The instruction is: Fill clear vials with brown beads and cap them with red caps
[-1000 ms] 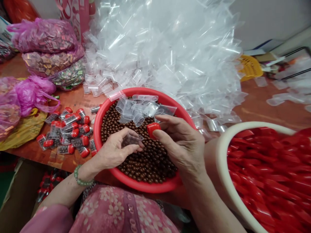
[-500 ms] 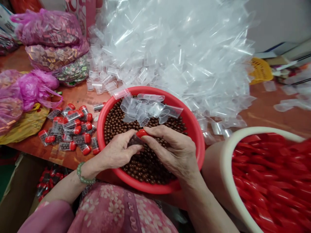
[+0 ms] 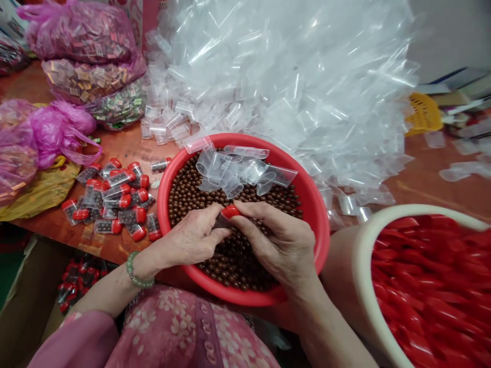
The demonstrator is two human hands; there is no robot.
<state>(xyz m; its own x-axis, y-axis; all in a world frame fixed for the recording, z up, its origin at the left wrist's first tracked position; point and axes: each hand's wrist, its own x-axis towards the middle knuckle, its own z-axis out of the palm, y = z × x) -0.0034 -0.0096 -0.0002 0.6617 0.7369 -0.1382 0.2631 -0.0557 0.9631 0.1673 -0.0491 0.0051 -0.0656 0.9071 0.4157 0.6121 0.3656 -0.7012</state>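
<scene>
Over a red basin point(image 3: 321, 225) of brown chocolate balls point(image 3: 238, 268), my left hand point(image 3: 195, 232) is closed around a small clear plastic tube point(image 3: 221, 221) with dark contents, mostly hidden by the fingers. Thumb and forefinger of my right hand point(image 3: 282, 237) pinch the red cap point(image 3: 230, 211) at the tube's upper end. Cap and tube touch; how firmly the cap sits cannot be made out. Just beyond my hands, several empty clear tubes point(image 3: 233, 171) lie on the balls.
Filled, red-capped tubes point(image 3: 123, 197) lie left of the basin. Behind it rises a big heap of clear tubes point(image 3: 291, 76). A cream bucket point(image 3: 362, 266) of red caps point(image 3: 433, 286) stands right. Pink bags point(image 3: 82, 38) are stacked back left; a box below holds more capped tubes point(image 3: 79, 281).
The view has shifted slightly, so most things appear a little further right. My hands keep the same grip on the tube and its red cap.
</scene>
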